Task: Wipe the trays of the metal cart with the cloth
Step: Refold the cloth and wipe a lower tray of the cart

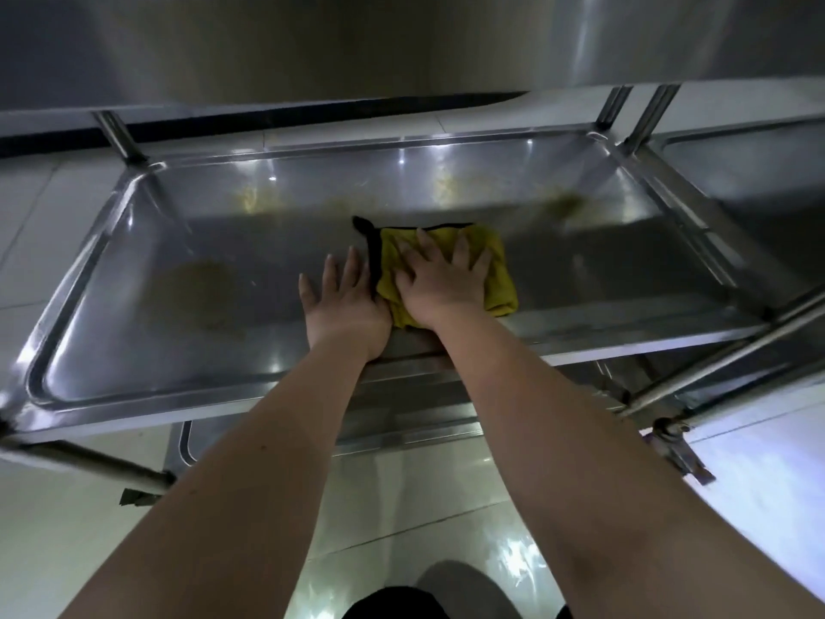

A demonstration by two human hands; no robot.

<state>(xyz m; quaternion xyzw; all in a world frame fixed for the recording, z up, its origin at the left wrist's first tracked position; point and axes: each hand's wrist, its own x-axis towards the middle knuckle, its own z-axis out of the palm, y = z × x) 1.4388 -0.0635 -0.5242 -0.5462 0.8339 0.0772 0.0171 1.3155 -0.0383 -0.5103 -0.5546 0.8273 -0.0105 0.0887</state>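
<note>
The right hand [439, 279] presses flat, fingers spread, on the folded yellow cloth [495, 265]. The left hand [341, 301] lies flat, fingers straight, on the stained steel cart tray [201, 243] beside it.

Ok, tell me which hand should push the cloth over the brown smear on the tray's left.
Right, probably. The right hand presses flat on the yellow cloth; the left hand lies bare on the tray beside it, in the path to the smear.

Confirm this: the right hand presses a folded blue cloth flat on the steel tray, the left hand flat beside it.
Not blue: the head view shows a folded yellow cloth with a black edge. The rest stands: the right hand presses it flat on the shiny steel tray, the left hand flat beside it.
</note>
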